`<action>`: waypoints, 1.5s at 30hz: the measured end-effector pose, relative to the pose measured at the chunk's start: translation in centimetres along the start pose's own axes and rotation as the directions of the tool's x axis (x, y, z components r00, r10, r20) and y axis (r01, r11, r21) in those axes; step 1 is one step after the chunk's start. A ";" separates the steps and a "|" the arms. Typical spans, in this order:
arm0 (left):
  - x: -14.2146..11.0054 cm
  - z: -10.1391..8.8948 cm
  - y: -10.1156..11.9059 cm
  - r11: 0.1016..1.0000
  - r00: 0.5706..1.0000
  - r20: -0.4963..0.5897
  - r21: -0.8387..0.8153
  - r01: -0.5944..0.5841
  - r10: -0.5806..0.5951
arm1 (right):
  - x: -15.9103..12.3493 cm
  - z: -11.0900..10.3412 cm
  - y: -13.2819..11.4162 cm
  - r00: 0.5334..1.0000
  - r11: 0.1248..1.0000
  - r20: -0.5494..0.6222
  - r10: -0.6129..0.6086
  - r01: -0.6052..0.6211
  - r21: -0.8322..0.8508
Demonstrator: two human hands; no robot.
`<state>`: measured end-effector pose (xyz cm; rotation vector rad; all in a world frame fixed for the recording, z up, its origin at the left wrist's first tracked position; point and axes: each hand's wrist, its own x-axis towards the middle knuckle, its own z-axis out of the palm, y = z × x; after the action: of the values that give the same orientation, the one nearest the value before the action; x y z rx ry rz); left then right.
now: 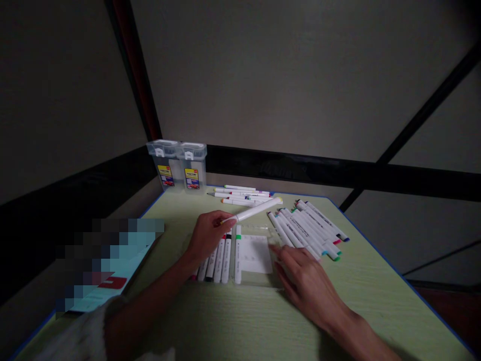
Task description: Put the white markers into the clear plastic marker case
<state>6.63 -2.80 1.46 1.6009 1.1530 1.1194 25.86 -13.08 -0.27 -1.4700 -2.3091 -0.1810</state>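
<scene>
My left hand point(211, 231) pinches a white marker with yellow ends point(259, 209), raised and tilted up to the right. Below it, several white markers point(220, 263) stand side by side in the left part of a clear plastic case point(259, 281). One green-banded marker point(238, 255) lies just right of them, along a white paper insert point(256, 253). At the right edge of the case rests my right hand point(300, 273), its fingers apart and no marker visible in them.
Loose white markers point(308, 228) lie in a fanned pile on the right. More pens point(240, 193) lie at the back of the light green table point(210, 321). Two clear lidded boxes point(192, 168) stand at the back left. A partly pixelated light blue item point(124, 260) lies left.
</scene>
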 end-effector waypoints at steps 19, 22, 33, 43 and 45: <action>-1.9 2.0 -0.2 0.991 0.990 0.137 -0.127 0.040 -0.022 | -0.2 1.3 -1.0 0.999 0.992 -0.020 -0.050 0.052 0.119; -2.2 2.1 0.2 0.993 0.988 0.149 -0.112 0.043 -0.026 | -0.2 1.4 -1.0 0.998 0.991 -0.032 -0.055 0.059 0.121; -2.3 2.1 0.3 0.986 0.981 0.190 -0.148 0.073 -0.044 | -0.3 1.4 -0.4 0.993 0.992 -0.111 0.037 -0.024 0.122; -1.8 1.5 0.3 0.954 0.995 0.082 -0.287 0.084 -0.063 | 0.0 1.4 0.2 0.860 0.741 -0.273 0.432 -0.166 0.651; -1.7 1.5 0.2 0.940 0.994 0.068 -0.324 0.105 -0.088 | 0.3 1.1 0.2 0.826 0.669 -0.287 0.485 -0.139 0.730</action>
<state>7.79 -4.71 0.99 1.2950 0.9429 1.1312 25.69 -12.40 -1.15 -1.2226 -1.4351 0.3659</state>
